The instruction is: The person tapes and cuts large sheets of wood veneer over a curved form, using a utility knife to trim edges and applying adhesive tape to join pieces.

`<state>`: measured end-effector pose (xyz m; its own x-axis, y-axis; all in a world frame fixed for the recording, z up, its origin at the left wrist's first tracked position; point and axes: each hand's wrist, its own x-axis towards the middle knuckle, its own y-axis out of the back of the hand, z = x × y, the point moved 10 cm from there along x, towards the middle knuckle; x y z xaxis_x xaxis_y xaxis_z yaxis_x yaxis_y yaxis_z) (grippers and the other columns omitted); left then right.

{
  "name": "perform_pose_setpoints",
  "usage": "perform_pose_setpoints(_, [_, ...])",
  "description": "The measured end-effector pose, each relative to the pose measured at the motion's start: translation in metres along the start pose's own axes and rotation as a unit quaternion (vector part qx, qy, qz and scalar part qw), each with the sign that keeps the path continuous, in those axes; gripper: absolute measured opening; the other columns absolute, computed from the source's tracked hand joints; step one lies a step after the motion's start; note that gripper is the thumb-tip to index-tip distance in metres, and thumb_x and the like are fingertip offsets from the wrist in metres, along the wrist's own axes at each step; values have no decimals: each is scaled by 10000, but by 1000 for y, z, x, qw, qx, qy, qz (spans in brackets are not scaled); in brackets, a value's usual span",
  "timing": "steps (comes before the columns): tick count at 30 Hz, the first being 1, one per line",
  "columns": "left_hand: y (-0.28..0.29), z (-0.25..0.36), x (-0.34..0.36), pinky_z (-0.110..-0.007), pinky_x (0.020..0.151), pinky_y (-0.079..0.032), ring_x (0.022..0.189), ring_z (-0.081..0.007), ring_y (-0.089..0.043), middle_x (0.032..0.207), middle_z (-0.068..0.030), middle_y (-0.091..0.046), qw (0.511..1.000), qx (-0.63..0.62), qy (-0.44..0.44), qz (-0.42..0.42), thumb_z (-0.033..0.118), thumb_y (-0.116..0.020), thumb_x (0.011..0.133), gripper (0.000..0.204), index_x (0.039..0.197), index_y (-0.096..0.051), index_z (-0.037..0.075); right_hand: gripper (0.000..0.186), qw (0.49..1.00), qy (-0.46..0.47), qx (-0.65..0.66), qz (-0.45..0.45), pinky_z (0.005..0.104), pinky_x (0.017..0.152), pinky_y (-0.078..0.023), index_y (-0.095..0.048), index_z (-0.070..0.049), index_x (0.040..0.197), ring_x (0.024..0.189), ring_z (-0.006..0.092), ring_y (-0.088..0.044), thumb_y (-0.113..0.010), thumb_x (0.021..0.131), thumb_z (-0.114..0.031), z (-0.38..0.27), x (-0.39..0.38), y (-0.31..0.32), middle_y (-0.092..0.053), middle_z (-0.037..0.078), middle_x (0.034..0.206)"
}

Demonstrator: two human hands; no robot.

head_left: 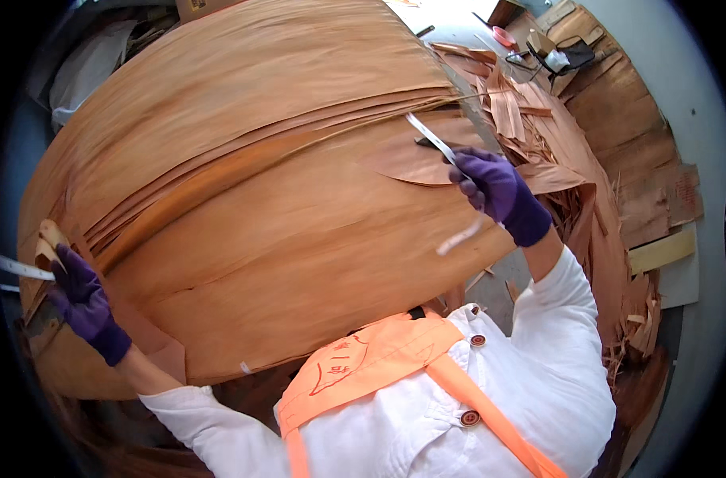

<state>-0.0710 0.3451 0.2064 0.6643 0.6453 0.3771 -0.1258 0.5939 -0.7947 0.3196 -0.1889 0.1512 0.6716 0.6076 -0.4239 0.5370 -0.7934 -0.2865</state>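
Far left: our left grip (82, 303), gloved in purple, is closed on a left strip (27, 269), white and narrow. A curled tan piece (51, 236) stands at the fingers (we cannot tell whether it is pinched too). The strip points out leftward, its long axis nearly level.

Middle: the veneer sheets (299, 219) lie layered in front of us, long axis running left to right and rising toward the right, ripply edges overlapping. We judge the arms are spread wide to reach both ends of the sheets.

Right: our right grip (500, 193) is closed on a right strip (431, 135), also white, above the sheets' right end. It points up and left from the fingers; a loose tail hangs below, probably held mid-length to leave one end free.

Far right: torn veneer scraps (574, 151) lie heaped beyond the sheets.
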Motion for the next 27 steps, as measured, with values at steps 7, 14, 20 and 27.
perform_pose_setpoints(7, [14, -94, 33, -396, 939, -439, 1220, -292, -422, 1419, -173, -295, 941, -252, 182, 130, 252, -601, 826, 664, 1363, -291, 12, 226, 992, -80, 97, 9, 144, 438, -446, -550, -89, 1125, 563, 41, -559, -515, 912, -154, 71, -4, 37, -619, 39, 815])
perform_pose_setpoints(14, [-20, -356, 13, -334, 924, -432, 1176, -265, -476, 1304, -145, -478, 958, -1, 283, 47, 519, -408, 896, 577, 1216, -511, 50, 259, 989, -22, 121, -83, 158, 450, -425, -529, -64, 1143, 592, 59, -566, -525, 911, -179, 52, 52, -30, -621, 57, 839])
perform_pose_setpoints(20, [-141, -468, -30, -409, 930, -395, 1087, -332, -511, 1167, -153, -545, 585, 731, -41, -348, 165, -682, 720, 333, 1010, -580, 36, 261, 990, -42, 122, -64, 156, 455, -440, -491, -29, 1149, 602, 67, -573, -499, 921, -155, 103, 119, -36, -618, 76, 835])
perform_pose_setpoints(27, [-125, -482, -28, -421, 914, -404, 1070, -322, -514, 1170, -127, -553, 629, 716, 29, -302, 146, -667, 709, 311, 988, -583, 39, 294, 984, -108, 127, -56, 176, 431, -443, -465, -7, 1164, 573, 90, -590, -499, 920, -167, 137, 106, -34, -615, 91, 832])
